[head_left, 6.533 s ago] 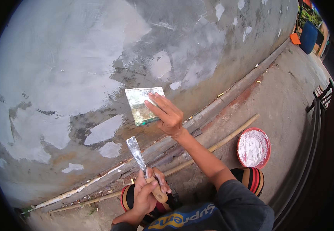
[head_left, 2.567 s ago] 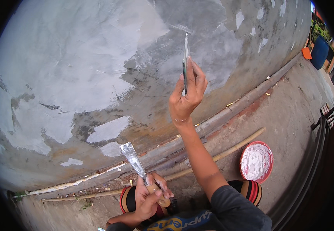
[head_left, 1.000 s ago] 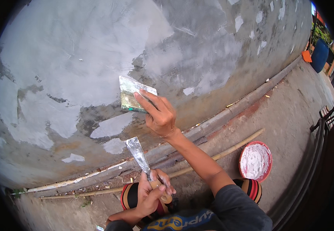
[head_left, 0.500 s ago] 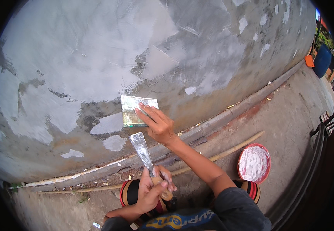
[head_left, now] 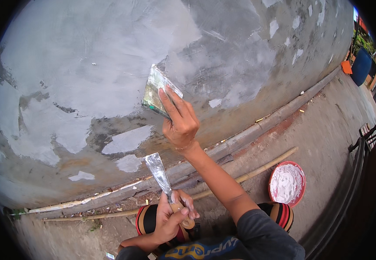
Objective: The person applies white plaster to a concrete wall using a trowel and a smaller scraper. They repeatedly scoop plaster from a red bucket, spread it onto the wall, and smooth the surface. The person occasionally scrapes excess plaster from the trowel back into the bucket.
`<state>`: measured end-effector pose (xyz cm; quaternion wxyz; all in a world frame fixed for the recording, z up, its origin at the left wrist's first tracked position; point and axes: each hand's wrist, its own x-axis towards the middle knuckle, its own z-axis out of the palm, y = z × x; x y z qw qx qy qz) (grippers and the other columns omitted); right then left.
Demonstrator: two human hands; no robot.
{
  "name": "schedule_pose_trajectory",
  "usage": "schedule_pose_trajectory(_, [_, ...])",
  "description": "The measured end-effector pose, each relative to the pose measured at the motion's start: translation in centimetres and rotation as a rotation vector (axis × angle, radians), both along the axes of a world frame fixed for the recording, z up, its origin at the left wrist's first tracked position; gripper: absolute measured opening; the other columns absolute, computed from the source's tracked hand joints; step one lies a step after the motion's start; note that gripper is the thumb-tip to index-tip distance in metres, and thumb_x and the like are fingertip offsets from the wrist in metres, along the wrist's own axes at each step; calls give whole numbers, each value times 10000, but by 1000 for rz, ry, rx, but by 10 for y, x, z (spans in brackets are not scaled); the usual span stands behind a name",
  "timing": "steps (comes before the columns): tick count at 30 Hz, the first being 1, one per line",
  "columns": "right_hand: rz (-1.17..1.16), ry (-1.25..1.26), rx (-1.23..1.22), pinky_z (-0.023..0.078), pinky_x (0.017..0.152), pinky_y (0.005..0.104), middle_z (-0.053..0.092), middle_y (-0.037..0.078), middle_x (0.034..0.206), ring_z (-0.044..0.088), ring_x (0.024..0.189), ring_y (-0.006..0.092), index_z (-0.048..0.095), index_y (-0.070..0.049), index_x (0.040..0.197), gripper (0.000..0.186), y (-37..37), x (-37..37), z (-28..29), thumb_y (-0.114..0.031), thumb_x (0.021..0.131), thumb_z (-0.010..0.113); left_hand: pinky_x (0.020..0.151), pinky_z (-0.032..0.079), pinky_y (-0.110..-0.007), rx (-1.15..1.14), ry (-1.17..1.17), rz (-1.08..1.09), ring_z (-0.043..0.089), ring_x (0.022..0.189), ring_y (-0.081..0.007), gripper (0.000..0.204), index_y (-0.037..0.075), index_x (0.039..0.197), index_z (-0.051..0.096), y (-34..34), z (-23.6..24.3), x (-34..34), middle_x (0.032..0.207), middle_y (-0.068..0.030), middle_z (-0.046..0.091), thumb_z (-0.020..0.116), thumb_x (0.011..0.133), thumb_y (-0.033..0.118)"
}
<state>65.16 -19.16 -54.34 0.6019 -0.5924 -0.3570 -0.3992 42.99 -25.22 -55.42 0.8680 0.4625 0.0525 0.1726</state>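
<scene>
My right hand (head_left: 181, 119) presses a flat, putty-smeared plastering blade (head_left: 157, 89) against the grey wall (head_left: 123, 82), its fingers stretched over the blade's face and the thumb side hidden. The blade is tilted, its upper edge at a patch of dark bare cement. Down by my lap, my left hand (head_left: 173, 216) is closed round the wooden handle of a putty knife (head_left: 160, 175). That knife's metal blade points up toward the wall and carries white smears. Pale, uneven putty patches cover much of the wall.
A red bowl of white putty (head_left: 286, 184) stands on the ground at my right. A long bamboo pole (head_left: 257, 171) lies along the wall's foot, beside a low ledge (head_left: 266, 124). A blue barrel (head_left: 362, 67) and a dark metal railing (head_left: 357, 173) are farther right.
My right hand has moved the plastering blade up the wall and turned it clockwise. The left hand and the putty knife have hardly moved.
</scene>
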Motion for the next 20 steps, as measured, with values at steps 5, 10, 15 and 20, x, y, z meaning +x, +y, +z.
schedule_pose_trajectory(5, [-71,-80,149,538,758,311,678,72,1156,663,897,236,647,-133,1254,667,-23,36,15,110,634,607,800,522,-397,0,8,30,563,809,-179,284,94,1020,288,-1,4,-4,968,-134,487,539,909,21])
schedule_pose_trajectory(10, [-164,-31,128,546,769,311,674,63,1166,664,915,230,660,-149,1237,665,-1,42,18,105,623,619,810,522,-399,8,12,10,562,815,-176,278,88,1023,289,0,4,-4,977,-136,484,535,914,21])
schedule_pose_trajectory(15, [-32,-193,-97,546,788,308,687,54,1132,658,927,219,692,-171,1194,666,26,-14,-18,72,576,633,810,523,-390,38,-10,-9,565,813,-169,272,83,1029,288,-1,2,-1,978,-129,484,534,922,34])
schedule_pose_trajectory(20, [112,-248,-226,539,820,290,677,58,1157,651,921,192,686,-191,1204,686,8,-13,-20,66,572,625,750,553,-417,67,93,62,587,742,-210,325,123,998,284,-8,8,-1,908,-148,491,585,881,86])
